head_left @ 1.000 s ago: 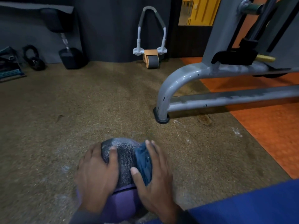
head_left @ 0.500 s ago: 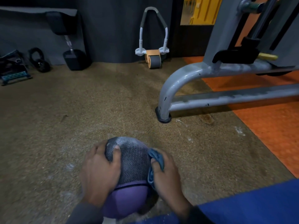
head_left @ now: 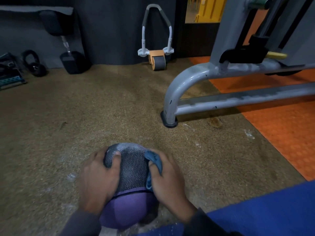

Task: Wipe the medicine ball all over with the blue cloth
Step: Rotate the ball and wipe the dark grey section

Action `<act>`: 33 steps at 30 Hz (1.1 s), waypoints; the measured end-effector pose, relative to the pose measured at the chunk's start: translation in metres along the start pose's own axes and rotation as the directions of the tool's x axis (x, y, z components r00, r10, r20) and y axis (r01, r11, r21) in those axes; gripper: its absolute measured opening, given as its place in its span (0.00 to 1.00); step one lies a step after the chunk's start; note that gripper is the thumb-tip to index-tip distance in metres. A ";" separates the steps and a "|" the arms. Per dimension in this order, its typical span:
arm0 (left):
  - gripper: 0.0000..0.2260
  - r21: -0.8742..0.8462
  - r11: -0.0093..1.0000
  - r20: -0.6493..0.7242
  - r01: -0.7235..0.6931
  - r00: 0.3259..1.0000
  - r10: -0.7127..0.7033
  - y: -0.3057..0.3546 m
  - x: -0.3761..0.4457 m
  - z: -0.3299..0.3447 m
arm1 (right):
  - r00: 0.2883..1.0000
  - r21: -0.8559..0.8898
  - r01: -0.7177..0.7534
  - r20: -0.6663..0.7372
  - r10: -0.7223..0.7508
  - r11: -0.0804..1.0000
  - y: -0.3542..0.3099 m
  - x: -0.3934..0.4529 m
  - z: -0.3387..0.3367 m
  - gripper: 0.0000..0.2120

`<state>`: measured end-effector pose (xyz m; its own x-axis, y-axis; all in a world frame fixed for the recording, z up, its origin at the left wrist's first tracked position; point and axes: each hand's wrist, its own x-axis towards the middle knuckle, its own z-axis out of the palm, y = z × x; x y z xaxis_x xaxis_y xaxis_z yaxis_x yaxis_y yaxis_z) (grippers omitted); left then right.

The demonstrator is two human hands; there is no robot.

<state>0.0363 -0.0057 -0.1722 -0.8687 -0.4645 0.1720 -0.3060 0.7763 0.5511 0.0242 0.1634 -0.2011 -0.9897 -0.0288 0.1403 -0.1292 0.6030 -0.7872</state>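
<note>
Blue cloth (head_left: 154, 160) bunches under the curled fingers (head_left: 153, 165) of the right hand (head_left: 167, 181), pressed to the ball (head_left: 132, 169), while the left hand (head_left: 98, 179) grips its other side, thumb on top, on brown carpet (head_left: 85, 108) near a grey machine frame (head_left: 179, 89).
</note>
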 end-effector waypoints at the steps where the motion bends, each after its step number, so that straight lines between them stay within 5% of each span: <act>1: 0.29 -0.003 1.000 -0.004 -0.003 1.000 0.003 -0.001 -0.001 -0.001 | 0.996 -0.045 0.084 -0.027 -0.085 0.995 -0.006 -0.001 0.002 0.21; 4: 0.31 -0.023 1.000 -0.013 0.006 1.000 -0.007 -0.006 -0.002 -0.002 | 0.997 -0.069 0.071 -0.004 -0.071 0.995 -0.002 0.012 0.004 0.20; 8: 0.31 -0.021 1.000 -0.007 0.012 1.000 -0.012 -0.008 -0.005 -0.003 | 0.891 0.052 -0.376 0.293 0.346 0.925 0.018 0.041 -0.006 0.09; 12: 0.30 0.006 1.000 0.005 -0.028 1.000 0.028 -0.007 -0.004 -0.003 | 0.992 -0.137 -0.072 0.096 0.085 0.988 0.005 0.011 -0.004 0.16; 16: 0.30 -0.021 0.999 0.011 -0.036 0.999 0.036 -0.008 -0.005 -0.004 | 0.950 -0.264 0.296 -0.017 -0.311 0.918 -0.043 -0.003 0.002 0.21; 18: 0.30 -0.042 0.998 0.006 -0.053 0.999 0.053 -0.010 -0.008 -0.005 | 0.952 -0.313 0.298 0.032 -0.303 0.902 -0.046 0.016 0.005 0.21; 20: 0.30 -0.033 0.998 0.000 -0.057 0.998 0.057 -0.010 -0.011 -0.004 | 0.981 -0.274 0.130 0.172 -0.084 0.953 -0.038 0.047 0.000 0.16; 22: 0.30 -0.011 0.999 0.004 -0.050 0.999 0.050 -0.008 -0.013 -0.003 | 0.932 -0.149 -0.141 0.315 0.182 0.979 -0.028 0.074 -0.007 0.11; 24: 0.30 -0.006 0.999 0.008 -0.042 0.999 0.042 -0.005 -0.013 -0.001 | 0.910 -0.145 -0.206 0.334 0.244 0.968 -0.024 0.074 -0.013 0.10; 27: 0.30 -0.020 0.999 0.016 -0.026 1.000 0.026 -0.005 -0.008 -0.001 | 0.987 -0.311 0.104 0.151 -0.059 0.945 -0.031 0.027 -0.011 0.18; 30: 0.27 -0.059 0.998 0.032 -0.026 0.999 0.028 -0.005 -0.004 -0.003 | 0.935 -0.307 0.353 0.086 -0.344 0.884 -0.056 -0.015 -0.005 0.21; 33: 0.28 -0.067 0.997 0.017 -0.031 0.999 0.032 -0.005 -0.006 -0.004 | 0.943 -0.342 0.332 0.110 -0.313 0.879 -0.060 0.012 -0.001 0.20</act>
<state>0.0446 -0.0081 -0.1730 -0.8844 -0.4322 0.1760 -0.2520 0.7598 0.5994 0.0203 0.1273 -0.1519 -0.8998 -0.3040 0.3129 -0.4210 0.7932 -0.4400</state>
